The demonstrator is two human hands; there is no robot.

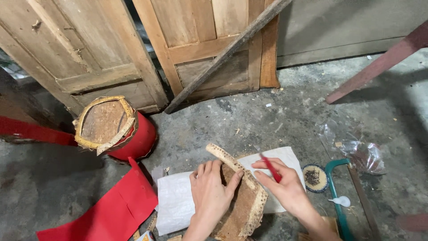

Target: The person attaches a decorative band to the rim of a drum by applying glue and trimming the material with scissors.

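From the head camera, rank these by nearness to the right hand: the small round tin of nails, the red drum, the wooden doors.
From the right hand:
1. Round tin of nails, just to its right on the floor.
2. Red drum, far to its left, past the left hand.
3. Wooden doors, leaning at the back.

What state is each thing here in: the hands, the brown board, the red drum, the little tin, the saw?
Left hand: flat, pressing on the brown board.
Right hand: gripping a red pencil.
Brown board: lying on white sheet, pale strip along its edge.
Red drum: tipped on its side, end panel ragged.
Small tin: open, holding small nails.
Green-framed saw: lying on the floor, untouched.
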